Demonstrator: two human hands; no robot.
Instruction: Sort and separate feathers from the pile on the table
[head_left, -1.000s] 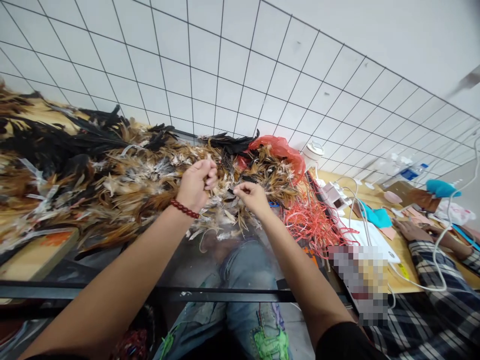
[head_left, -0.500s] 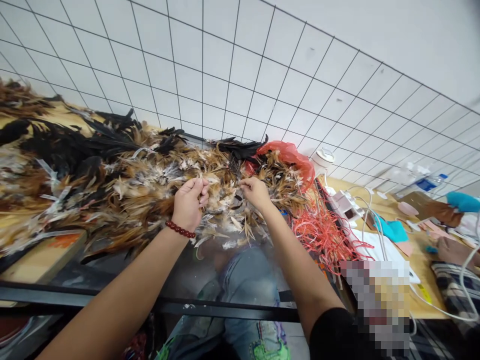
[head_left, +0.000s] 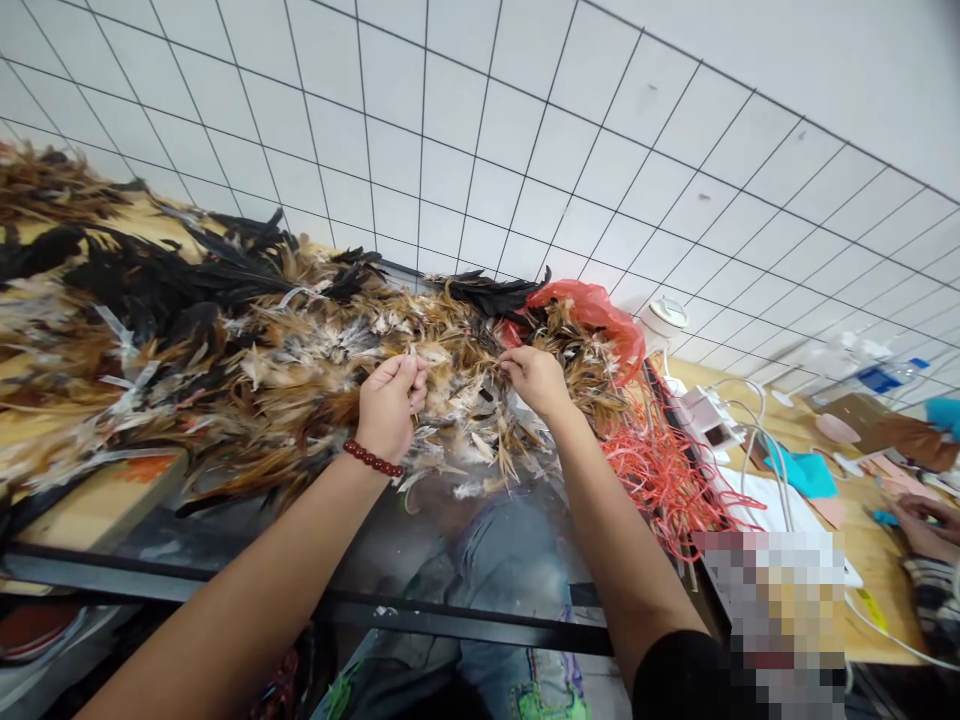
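A thick heap of brown and cream feathers [head_left: 315,400] spreads over the table beneath both hands. My left hand [head_left: 388,400], with a dark red bead bracelet [head_left: 373,459] at the wrist, is closed over the heap. Its thumb and forefinger pinch what looks like a small pale feather. To the right, my right hand [head_left: 538,380] holds its fingertips together just above the feathers; whatever is between them is too small to make out. A short gap separates the hands, with loose feathers below.
Long black feathers [head_left: 247,265] lie along the back by the wire grid [head_left: 457,150]. A red plastic bag [head_left: 592,310] and tangled red strings [head_left: 649,470] are at the right. Beyond are white cables, a teal cloth [head_left: 806,470] and another person's hand [head_left: 930,525].
The view has shifted slightly, so the scene sits a little further right. Both hands keep nearly the same pinching pose. Another person's hand has come into view at the right edge.
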